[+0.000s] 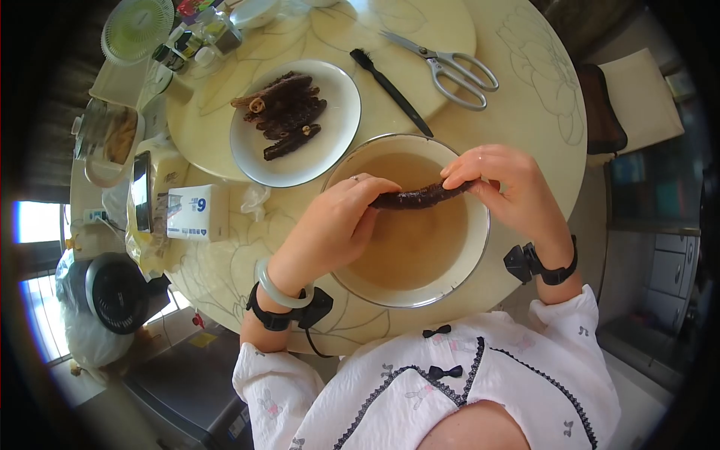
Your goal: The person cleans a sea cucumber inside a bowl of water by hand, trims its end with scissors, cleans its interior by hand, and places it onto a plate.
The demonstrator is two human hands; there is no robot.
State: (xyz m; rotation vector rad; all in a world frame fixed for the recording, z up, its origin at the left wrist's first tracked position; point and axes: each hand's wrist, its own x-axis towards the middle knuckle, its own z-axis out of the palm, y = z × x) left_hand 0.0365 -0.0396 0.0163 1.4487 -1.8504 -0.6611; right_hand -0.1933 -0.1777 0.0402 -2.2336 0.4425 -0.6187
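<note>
Over the wide white bowl (484,238) of cloudy brownish water, a dark brown, knobbly, elongated piece (420,198) is held out nearly level. Its left end is pinched between the thumb and fingers of my left hand (337,217). The thumb and fingertips of my right hand (504,184) close on the other end. What kind of food it is I cannot tell for certain. Similar dark, wrinkled pieces (289,109) lie heaped on a white plate (337,154) behind the bowl, one with a pale ring at its end.
A black-handled brush (391,94) and silver scissors (450,71) lie beyond the bowl. To the left are a tissue pack (196,212), a phone (142,191), a lidded glass pot (112,135) and several small jars (184,45). A black fan (116,292) stands further left.
</note>
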